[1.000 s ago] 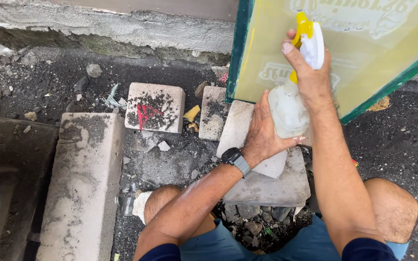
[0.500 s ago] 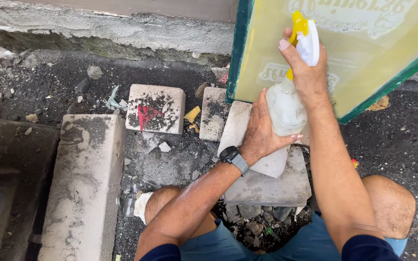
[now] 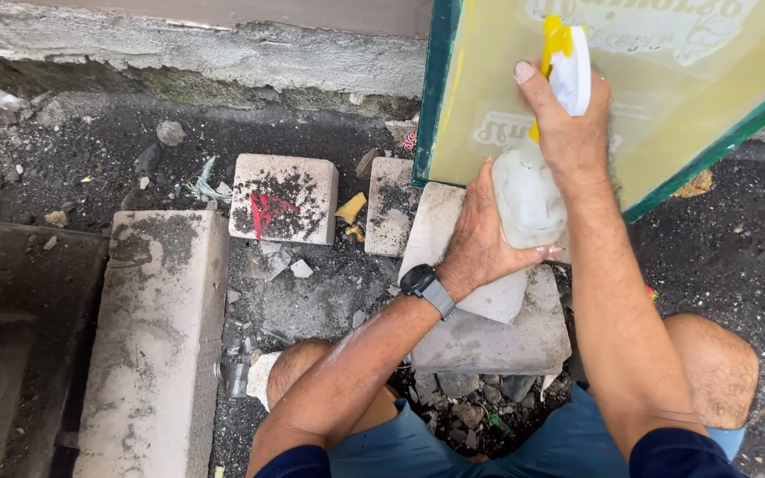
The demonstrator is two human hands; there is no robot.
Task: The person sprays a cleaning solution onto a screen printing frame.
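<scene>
- Gripping the head of a translucent plastic spray bottle with a yellow-and-white trigger top [image 3: 533, 177]: right hand [image 3: 568, 133] closed around the neck, index finger extended up over the top, apparently placed to work the trigger.
- Cupping the bottle's lower body: left hand [image 3: 480, 239] wrapped around the side and bottom, palm against the plastic, seemingly steadying the bottle while the other hand works the top. Black wristwatch [image 3: 425, 285] on that wrist.
- Bottle held upright, off the ground, directly in front of a large yellow mesh screen in a dark green frame [image 3: 666, 106]; nozzle facing the mesh, close to it.
- Screen standing tilted, lower corner propped on a pale grey concrete slab [image 3: 453, 230], top leaning back toward the rough grey wall ledge [image 3: 223, 53]; likely placed so to keep the mesh off the dirt and facing the person.
- Slab resting across a larger flat stone block [image 3: 498, 341], forming a raised base above rubble.
- Squatting posture, knees either side of the stones, blue shorts [image 3: 418, 447] visible below.
- Nearby on dark gritty ground: square paver with a red paint mark [image 3: 283, 196], long concrete kerb block [image 3: 157, 345] to the left, small rubble pieces [image 3: 170, 133].
</scene>
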